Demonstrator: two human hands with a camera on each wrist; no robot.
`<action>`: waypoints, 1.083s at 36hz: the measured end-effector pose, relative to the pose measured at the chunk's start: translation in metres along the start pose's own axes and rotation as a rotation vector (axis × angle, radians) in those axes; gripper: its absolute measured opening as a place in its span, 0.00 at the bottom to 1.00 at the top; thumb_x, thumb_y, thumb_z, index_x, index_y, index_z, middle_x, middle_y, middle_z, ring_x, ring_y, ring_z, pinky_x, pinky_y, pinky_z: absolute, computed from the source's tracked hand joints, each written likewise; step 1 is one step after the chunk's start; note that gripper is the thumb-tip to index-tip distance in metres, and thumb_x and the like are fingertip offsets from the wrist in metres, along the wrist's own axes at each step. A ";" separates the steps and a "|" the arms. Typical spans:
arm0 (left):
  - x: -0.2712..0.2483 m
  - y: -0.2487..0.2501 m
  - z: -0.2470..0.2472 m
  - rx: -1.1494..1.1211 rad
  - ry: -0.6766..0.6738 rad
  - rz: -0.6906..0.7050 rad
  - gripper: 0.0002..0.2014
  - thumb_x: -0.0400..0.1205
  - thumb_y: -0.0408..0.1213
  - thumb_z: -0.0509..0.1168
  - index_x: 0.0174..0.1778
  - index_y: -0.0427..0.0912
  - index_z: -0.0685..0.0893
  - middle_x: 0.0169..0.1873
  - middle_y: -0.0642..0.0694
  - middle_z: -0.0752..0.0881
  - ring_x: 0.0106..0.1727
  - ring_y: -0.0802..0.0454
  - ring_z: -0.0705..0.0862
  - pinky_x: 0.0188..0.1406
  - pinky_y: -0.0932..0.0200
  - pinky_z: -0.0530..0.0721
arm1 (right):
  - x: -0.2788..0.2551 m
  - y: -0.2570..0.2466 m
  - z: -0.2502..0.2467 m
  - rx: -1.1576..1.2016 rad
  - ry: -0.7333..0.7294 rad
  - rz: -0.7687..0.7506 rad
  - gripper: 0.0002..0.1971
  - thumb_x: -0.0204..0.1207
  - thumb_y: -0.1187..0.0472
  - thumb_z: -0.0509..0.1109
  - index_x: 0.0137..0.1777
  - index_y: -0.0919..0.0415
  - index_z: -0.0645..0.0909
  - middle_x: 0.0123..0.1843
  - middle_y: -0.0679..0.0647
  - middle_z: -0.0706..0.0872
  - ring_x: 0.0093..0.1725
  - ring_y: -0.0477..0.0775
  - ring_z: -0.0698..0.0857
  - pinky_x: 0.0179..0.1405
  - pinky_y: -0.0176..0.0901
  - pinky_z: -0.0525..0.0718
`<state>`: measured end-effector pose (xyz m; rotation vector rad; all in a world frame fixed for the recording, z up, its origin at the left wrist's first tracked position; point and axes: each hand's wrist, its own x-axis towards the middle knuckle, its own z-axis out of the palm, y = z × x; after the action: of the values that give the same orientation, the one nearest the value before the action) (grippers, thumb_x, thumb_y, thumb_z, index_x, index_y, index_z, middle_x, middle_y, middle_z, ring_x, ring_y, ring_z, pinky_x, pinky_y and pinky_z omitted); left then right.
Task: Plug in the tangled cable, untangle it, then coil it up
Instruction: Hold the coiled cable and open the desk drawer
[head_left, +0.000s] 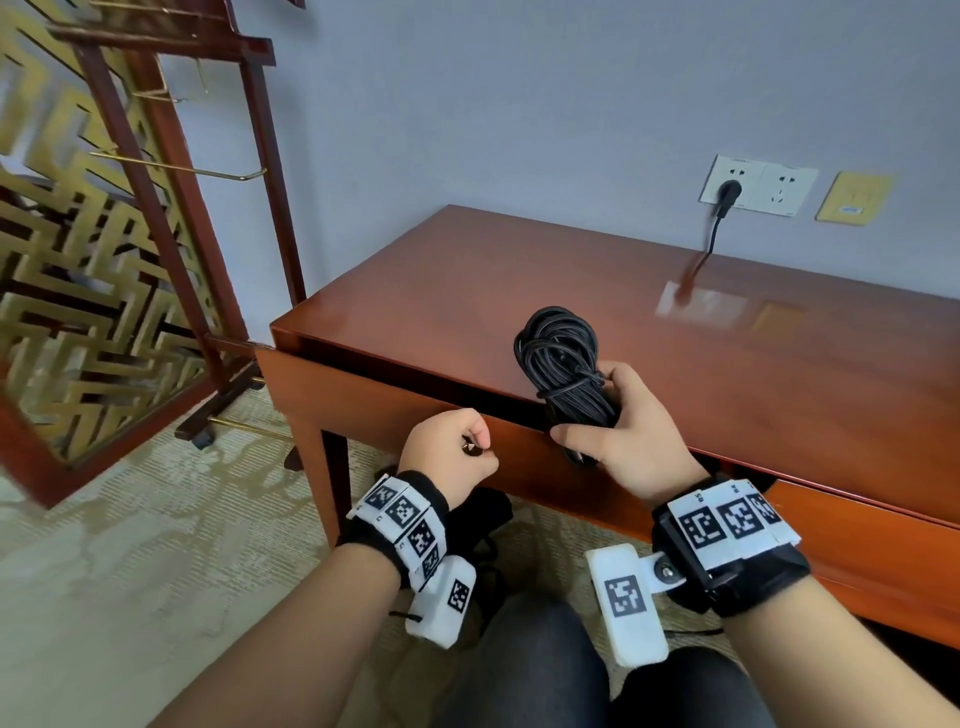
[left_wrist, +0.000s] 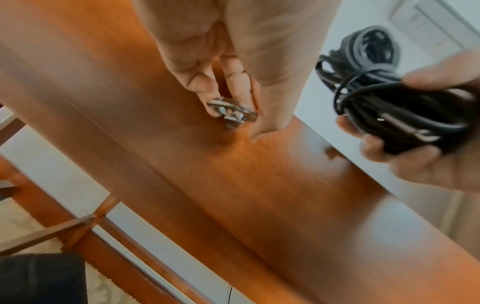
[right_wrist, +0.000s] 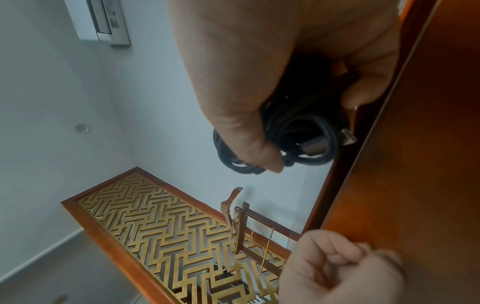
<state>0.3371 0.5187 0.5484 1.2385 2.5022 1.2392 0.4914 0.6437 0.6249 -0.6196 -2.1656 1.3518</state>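
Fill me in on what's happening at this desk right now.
A person sits at a wooden desk. Their right hand grips a coiled bundle of black cable at the desk's front edge. Their left hand pinches the metal drawer pull on the desk's front. Another black plug sits in the wall socket.

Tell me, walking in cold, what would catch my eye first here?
Probably the black cable bundle, gripped in the right hand over the front edge of the glossy wooden desk. Next, the left hand pinching a small metal pull on the desk's drawer front. Behind, a black plug sits in the white wall socket.
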 end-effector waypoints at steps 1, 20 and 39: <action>-0.007 -0.001 -0.002 0.008 0.001 0.014 0.08 0.69 0.37 0.73 0.33 0.51 0.79 0.30 0.59 0.79 0.36 0.63 0.77 0.33 0.77 0.69 | -0.001 0.000 0.000 0.001 -0.007 -0.002 0.29 0.64 0.67 0.80 0.62 0.51 0.73 0.50 0.50 0.85 0.42 0.47 0.88 0.38 0.41 0.87; -0.066 -0.009 -0.025 0.095 -0.012 0.121 0.12 0.69 0.40 0.73 0.31 0.56 0.75 0.31 0.62 0.78 0.41 0.65 0.75 0.36 0.75 0.67 | 0.012 -0.004 -0.003 -0.617 -0.442 0.226 0.34 0.68 0.59 0.78 0.74 0.53 0.70 0.66 0.50 0.80 0.65 0.53 0.79 0.58 0.38 0.73; -0.052 0.010 -0.044 0.320 -0.121 0.196 0.10 0.77 0.56 0.66 0.35 0.57 0.78 0.35 0.62 0.83 0.42 0.62 0.79 0.46 0.58 0.79 | 0.009 -0.007 -0.029 -0.706 -0.083 -0.003 0.04 0.76 0.55 0.72 0.49 0.50 0.82 0.46 0.50 0.87 0.49 0.53 0.86 0.50 0.39 0.79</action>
<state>0.3608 0.4581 0.5719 1.6087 2.6114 0.7836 0.5018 0.6656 0.6440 -0.8150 -2.7055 0.5817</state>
